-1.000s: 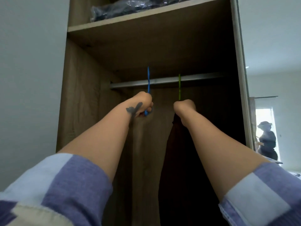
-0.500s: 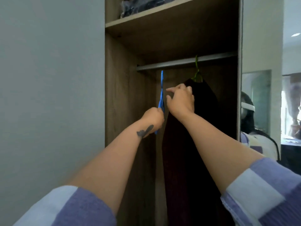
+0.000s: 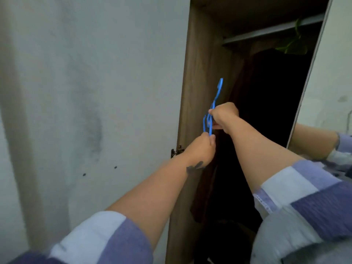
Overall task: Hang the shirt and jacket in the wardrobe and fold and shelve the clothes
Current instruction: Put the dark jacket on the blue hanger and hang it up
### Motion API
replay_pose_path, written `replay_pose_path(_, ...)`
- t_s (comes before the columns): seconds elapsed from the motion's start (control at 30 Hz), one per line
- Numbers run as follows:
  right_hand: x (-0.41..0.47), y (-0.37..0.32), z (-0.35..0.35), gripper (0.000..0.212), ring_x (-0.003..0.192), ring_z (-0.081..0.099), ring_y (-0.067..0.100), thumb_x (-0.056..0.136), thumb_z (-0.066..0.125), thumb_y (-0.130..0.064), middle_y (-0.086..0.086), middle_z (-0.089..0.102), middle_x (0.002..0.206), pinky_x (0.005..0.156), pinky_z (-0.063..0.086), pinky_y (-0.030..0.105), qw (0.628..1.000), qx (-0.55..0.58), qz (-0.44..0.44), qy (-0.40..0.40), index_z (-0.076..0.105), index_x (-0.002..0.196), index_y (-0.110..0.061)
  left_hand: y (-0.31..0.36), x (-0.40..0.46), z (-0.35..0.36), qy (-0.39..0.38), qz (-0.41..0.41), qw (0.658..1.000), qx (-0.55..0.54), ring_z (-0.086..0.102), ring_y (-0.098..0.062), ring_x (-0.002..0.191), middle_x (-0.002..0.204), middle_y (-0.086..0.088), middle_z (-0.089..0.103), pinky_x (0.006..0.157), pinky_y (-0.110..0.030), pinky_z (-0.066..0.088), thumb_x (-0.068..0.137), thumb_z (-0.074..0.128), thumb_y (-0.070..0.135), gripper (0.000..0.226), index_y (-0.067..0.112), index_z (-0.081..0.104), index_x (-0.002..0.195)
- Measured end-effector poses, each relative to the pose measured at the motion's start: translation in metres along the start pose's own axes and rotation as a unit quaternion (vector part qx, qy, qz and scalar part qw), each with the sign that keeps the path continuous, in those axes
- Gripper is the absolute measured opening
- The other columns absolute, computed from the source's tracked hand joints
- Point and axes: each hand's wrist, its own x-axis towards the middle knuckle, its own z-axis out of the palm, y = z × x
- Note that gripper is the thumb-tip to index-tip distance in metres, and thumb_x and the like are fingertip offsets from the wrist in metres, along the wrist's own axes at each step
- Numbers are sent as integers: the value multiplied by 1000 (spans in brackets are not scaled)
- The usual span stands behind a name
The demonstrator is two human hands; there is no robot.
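Note:
A blue plastic hanger (image 3: 214,106) is off the rail and held edge-on in front of the wardrobe's left side panel (image 3: 200,77). My left hand (image 3: 202,148) grips its lower end. My right hand (image 3: 223,116) grips it higher up. A dark garment (image 3: 266,115) hangs from a green hanger (image 3: 292,43) on the metal rail (image 3: 266,34) inside the wardrobe, just right of my hands.
A pale wall (image 3: 95,92) fills the left half of the view. A mirrored wardrobe door (image 3: 327,88) stands open on the right and reflects my arm. A metal hinge (image 3: 176,151) sits on the side panel's front edge near my left wrist.
The blue hanger has come off the rail and moved down. My right hand left the dark garment and now grips the blue hanger. My head has turned left and down.

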Motion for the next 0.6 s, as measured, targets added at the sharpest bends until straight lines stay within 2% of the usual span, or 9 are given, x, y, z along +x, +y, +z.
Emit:
replay_pose_path(0.07, -12, 5, -4, 15, 62, 68, 29, 86, 61, -6, 17, 69, 92, 55, 59, 39, 999, -6, -22, -25, 67, 99, -1, 4, -22, 5, -13, 13, 1000, -5, 46, -13, 57, 72, -7, 51, 59, -29, 40, 104, 25, 27, 35, 10, 47, 84)
replay_pose_path(0.13, -28, 11, -7, 14, 62, 69, 29, 85, 61, -8, 15, 69, 80, 64, 61, 44, 997, -23, -45, -50, 68, 94, -1, 2, -40, 8, 36, 42, 998, -11, 53, -21, 61, 70, -9, 55, 63, -32, 44, 104, 23, 25, 37, 12, 48, 80)
replay_pose_path(0.2, -51, 18, -8, 10, 64, 70, 28, 86, 60, -10, 9, 65, 65, 70, 60, 45, 992, -57, -64, -93, 67, 83, -4, 1, -54, 2, 137, 33, 990, 17, 59, -32, 78, 87, -17, 62, 74, -35, 48, 104, 26, 22, 34, 7, 54, 94)
replay_pose_path(0.27, -78, 23, -8, 16, 56, 65, 24, 90, 58, -11, 6, 59, 64, 67, 60, 43, 982, -63, -74, -164, 62, 75, -10, 2, -71, -16, 250, 21, 963, 101, 56, -31, 96, 105, -14, 60, 82, -31, 43, 102, 30, 19, 28, 7, 54, 107)
replay_pose_path(0.33, -105, 25, -6, 14, 53, 58, 18, 94, 53, -13, 4, 56, 70, 62, 58, 37, 964, -63, -95, -239, 62, 83, -14, 4, -92, -43, 325, 9, 918, 225, 49, -26, 116, 126, -10, 53, 94, -34, 38, 102, 31, 19, 32, 10, 52, 123)
replay_pose_path(0.4, -132, 20, -1, 16, 58, 55, 14, 96, 48, -15, 1, 56, 75, 64, 54, 32, 943, -77, -137, -293, 64, 93, -20, 1, -118, -73, 358, -12, 867, 347, 42, -23, 127, 138, -4, 47, 102, -38, 33, 102, 30, 22, 37, 15, 46, 134)
replay_pose_path(0.5, -171, 13, 15, 13, 60, 47, 10, 95, 51, -17, -2, 54, 74, 53, 37, 21, 913, -59, -185, -358, 63, 93, -19, -12, -166, -112, 352, -72, 804, 474, 50, -24, 118, 125, -1, 57, 101, -41, 31, 103, 25, 26, 34, 20, 52, 122)
replay_pose_path(0.6, -212, 13, 47, 14, 60, 45, 11, 91, 54, -24, -1, 54, 74, 57, 35, 23, 890, -10, -192, -412, 59, 79, -18, -21, -219, -135, 338, -114, 766, 535, 57, -33, 93, 102, -7, 62, 77, -38, 35, 103, 24, 22, 30, 14, 53, 102)
